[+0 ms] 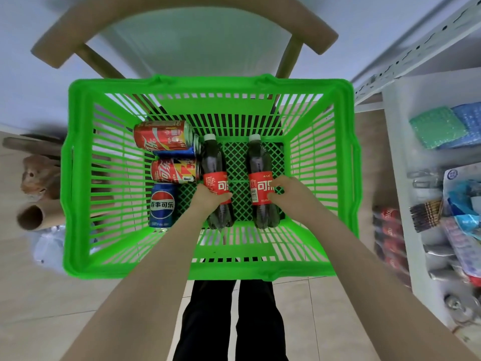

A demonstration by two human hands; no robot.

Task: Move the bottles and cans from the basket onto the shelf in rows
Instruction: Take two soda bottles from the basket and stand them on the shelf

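Note:
A green plastic basket [78,178] stands on a wooden chair right below me. Two dark cola bottles with red labels and white caps lie side by side on its floor. My left hand [208,198] grips the left bottle [214,162] at its label. My right hand [287,192] grips the right bottle [259,165] the same way. At the basket's left lie a red cola can [162,138], a second red can [174,171], a blue Pepsi can [162,205], and another blue can [177,152] mostly hidden under the red one.
A white metal shelf [398,183] stands at the right with packets, clips and small goods on its upper level; red-labelled bottles [390,238] stand in a row lower down. The chair's curved back [182,11] rises beyond the basket. Cardboard tubes [33,217] lie on the floor at left.

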